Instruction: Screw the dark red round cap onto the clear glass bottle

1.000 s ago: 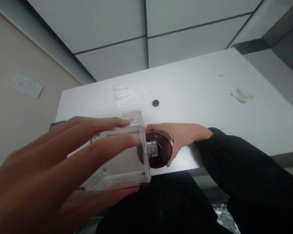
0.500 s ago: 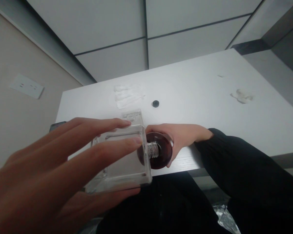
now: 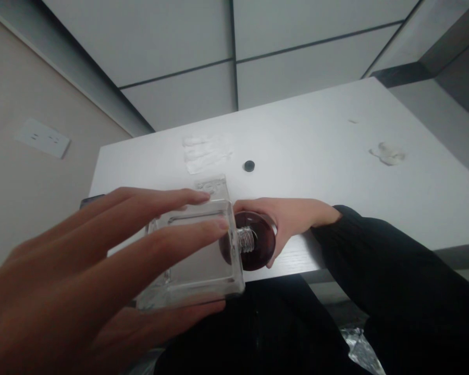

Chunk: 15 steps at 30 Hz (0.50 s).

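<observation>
My left hand point(image 3: 101, 260) is closed around a clear, square glass bottle point(image 3: 203, 265), fingers over the top and thumb below. The glass bottle is tilted, its threaded neck point(image 3: 246, 239) pointing right over a dark brown round bottle point(image 3: 263, 239). My right hand point(image 3: 285, 219) wraps round the brown bottle from behind and the right, near the table's front edge. The glass partly covers the brown bottle, and its mouth cannot be made out. A small black cap point(image 3: 249, 166) lies on the table beyond both hands.
On the white table point(image 3: 316, 140) are white folded tissues point(image 3: 205, 153) and a crumpled tissue point(image 3: 389, 154) at the right. A dark object point(image 3: 91, 201) shows partly behind my left hand. Cabinet panels point(image 3: 175, 41) stand behind; a wall socket point(image 3: 42, 138) is at left.
Almost nothing differs. The glass bottle's neck end has shifted very slightly to the right; both hands keep their hold.
</observation>
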Each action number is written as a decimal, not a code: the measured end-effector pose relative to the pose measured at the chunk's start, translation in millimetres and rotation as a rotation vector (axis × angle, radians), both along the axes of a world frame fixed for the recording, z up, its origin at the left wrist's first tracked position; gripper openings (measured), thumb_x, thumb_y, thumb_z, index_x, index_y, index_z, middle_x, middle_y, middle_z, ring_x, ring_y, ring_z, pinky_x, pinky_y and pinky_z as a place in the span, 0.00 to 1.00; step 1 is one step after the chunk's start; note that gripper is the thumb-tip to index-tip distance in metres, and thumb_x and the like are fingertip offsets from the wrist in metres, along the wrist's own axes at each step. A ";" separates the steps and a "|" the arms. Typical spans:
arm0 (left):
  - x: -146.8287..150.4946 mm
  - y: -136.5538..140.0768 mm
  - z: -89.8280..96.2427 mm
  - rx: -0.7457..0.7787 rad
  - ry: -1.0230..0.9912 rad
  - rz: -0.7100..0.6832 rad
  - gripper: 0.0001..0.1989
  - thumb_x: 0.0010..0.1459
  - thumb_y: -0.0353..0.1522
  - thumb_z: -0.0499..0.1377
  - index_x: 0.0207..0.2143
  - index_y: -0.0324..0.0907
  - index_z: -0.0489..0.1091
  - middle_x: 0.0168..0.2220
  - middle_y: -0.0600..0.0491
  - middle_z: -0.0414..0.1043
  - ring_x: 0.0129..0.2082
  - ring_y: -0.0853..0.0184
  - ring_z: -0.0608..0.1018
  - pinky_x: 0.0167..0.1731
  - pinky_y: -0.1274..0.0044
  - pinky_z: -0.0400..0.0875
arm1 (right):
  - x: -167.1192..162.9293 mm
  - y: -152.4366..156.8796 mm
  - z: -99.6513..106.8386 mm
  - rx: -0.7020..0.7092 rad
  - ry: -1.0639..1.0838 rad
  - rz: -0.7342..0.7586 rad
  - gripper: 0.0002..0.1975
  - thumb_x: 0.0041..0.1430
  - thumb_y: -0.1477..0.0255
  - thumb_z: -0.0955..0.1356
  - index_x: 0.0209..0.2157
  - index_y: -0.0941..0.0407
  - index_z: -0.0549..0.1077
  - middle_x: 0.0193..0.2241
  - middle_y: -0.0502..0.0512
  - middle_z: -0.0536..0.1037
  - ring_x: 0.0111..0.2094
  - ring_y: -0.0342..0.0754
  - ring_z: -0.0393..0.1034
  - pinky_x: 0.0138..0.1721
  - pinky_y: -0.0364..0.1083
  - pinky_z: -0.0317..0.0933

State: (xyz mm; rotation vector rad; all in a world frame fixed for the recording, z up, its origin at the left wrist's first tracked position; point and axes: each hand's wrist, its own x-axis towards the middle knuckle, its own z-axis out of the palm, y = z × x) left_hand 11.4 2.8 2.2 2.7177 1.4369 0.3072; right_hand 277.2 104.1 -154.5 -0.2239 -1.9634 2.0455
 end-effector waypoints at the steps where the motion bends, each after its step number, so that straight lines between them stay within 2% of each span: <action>1: -0.3 -0.3 0.1 0.000 0.000 0.007 0.33 0.57 0.56 0.59 0.65 0.79 0.61 0.66 0.72 0.69 0.58 0.46 0.80 0.51 0.55 0.80 | 0.0 -0.1 0.1 -0.005 0.004 0.002 0.42 0.40 0.73 0.85 0.57 0.55 0.70 0.55 0.56 0.79 0.54 0.51 0.76 0.55 0.46 0.69; 9: -5.7 -2.3 3.0 -0.022 0.036 -0.029 0.31 0.62 0.54 0.59 0.67 0.78 0.59 0.67 0.70 0.68 0.58 0.47 0.79 0.51 0.54 0.80 | 0.2 0.2 -0.4 0.001 0.005 0.001 0.42 0.41 0.72 0.85 0.57 0.54 0.70 0.55 0.56 0.80 0.54 0.52 0.77 0.55 0.47 0.70; 15: -3.1 0.9 0.1 -0.034 0.023 -0.035 0.34 0.60 0.53 0.62 0.67 0.77 0.59 0.67 0.69 0.67 0.56 0.45 0.80 0.49 0.54 0.80 | 0.3 0.5 0.0 0.000 0.014 0.007 0.42 0.41 0.71 0.85 0.57 0.55 0.70 0.55 0.57 0.79 0.55 0.53 0.76 0.57 0.49 0.70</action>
